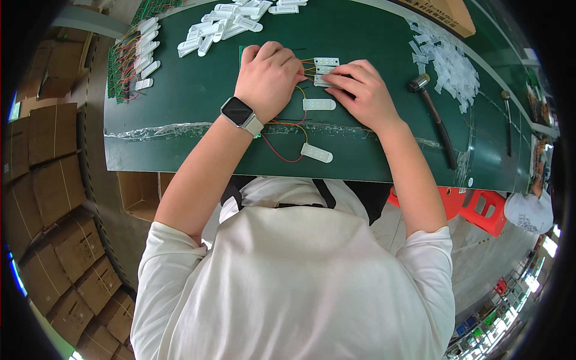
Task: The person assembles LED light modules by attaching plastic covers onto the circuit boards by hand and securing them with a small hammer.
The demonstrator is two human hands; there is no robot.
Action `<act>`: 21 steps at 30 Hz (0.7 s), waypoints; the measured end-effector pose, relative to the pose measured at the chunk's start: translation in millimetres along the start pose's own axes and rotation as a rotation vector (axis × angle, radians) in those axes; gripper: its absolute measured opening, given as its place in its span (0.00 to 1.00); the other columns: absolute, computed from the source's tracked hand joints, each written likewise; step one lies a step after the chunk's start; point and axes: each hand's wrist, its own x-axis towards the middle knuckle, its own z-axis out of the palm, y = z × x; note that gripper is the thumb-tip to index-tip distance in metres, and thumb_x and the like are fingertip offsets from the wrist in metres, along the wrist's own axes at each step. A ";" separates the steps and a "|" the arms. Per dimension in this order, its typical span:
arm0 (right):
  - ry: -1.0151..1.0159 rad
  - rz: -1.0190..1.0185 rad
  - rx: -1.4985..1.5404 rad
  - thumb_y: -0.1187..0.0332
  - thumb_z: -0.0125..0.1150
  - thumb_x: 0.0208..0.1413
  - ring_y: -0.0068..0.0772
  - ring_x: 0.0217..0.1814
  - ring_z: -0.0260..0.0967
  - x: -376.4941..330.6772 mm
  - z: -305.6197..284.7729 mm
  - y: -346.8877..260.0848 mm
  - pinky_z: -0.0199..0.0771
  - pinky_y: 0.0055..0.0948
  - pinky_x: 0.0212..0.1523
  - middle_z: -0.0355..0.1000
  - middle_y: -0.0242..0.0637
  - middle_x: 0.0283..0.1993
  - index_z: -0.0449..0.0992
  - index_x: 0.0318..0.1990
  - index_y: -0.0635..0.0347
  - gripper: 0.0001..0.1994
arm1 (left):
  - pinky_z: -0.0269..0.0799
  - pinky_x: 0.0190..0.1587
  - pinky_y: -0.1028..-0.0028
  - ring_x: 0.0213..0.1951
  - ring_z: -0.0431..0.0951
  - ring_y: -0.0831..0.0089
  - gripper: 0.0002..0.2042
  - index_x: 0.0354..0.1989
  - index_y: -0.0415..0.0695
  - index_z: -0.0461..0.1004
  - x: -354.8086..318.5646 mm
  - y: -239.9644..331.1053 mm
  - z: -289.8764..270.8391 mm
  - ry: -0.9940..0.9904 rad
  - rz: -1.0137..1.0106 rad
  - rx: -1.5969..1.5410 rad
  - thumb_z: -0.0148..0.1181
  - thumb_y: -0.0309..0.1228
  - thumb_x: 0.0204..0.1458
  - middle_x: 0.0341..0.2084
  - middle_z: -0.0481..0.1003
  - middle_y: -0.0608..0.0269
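Note:
My left hand (269,79), with a watch (237,112) on its wrist, curls over a green circuit board whose edge (242,53) shows beside the fingers. What its fingertips hold is hidden. My right hand (367,99) pinches the right end of a small white LED board (320,80), the lowest of three in a close column. Above it sits the top LED board (326,62). Nearer me lie two more, a loose LED board (319,104) and a tilted LED board (317,153), with red and yellow wires running back under my left hand.
White plastic cases (222,27) are heaped at the back. Wired boards with white pieces (144,54) lie at left. Clear plastic pieces (447,63) spread at right, near a hammer (435,117). A cardboard box (444,15) stands at the far edge; red stools (485,211) are below the table.

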 end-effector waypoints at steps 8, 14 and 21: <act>0.012 -0.067 -0.084 0.66 0.78 0.46 0.29 0.43 0.72 -4.2 1.3 3.2 0.75 0.31 0.43 0.78 0.21 0.39 0.88 0.36 0.48 0.08 | 0.66 0.55 0.62 0.52 0.75 0.69 0.05 0.32 0.52 0.81 0.7 2.6 0.6 -0.016 0.022 0.021 0.70 0.34 0.51 0.39 0.79 0.74; 0.034 -0.093 -0.084 0.68 0.78 0.46 0.29 0.43 0.73 -1.6 0.9 2.2 0.76 0.31 0.41 0.78 0.22 0.39 0.87 0.36 0.49 0.09 | 0.73 0.50 0.65 0.48 0.75 0.69 0.06 0.31 0.50 0.80 -1.0 4.7 -5.4 -0.032 0.015 -0.005 0.72 0.33 0.48 0.37 0.77 0.73; 0.005 -0.071 -0.079 0.69 0.77 0.46 0.29 0.41 0.73 -4.5 3.9 1.4 0.78 0.29 0.39 0.77 0.23 0.39 0.87 0.38 0.48 0.10 | 0.75 0.49 0.68 0.44 0.74 0.67 0.05 0.31 0.50 0.81 -4.2 9.4 -5.7 -0.067 0.023 0.026 0.70 0.33 0.50 0.35 0.76 0.72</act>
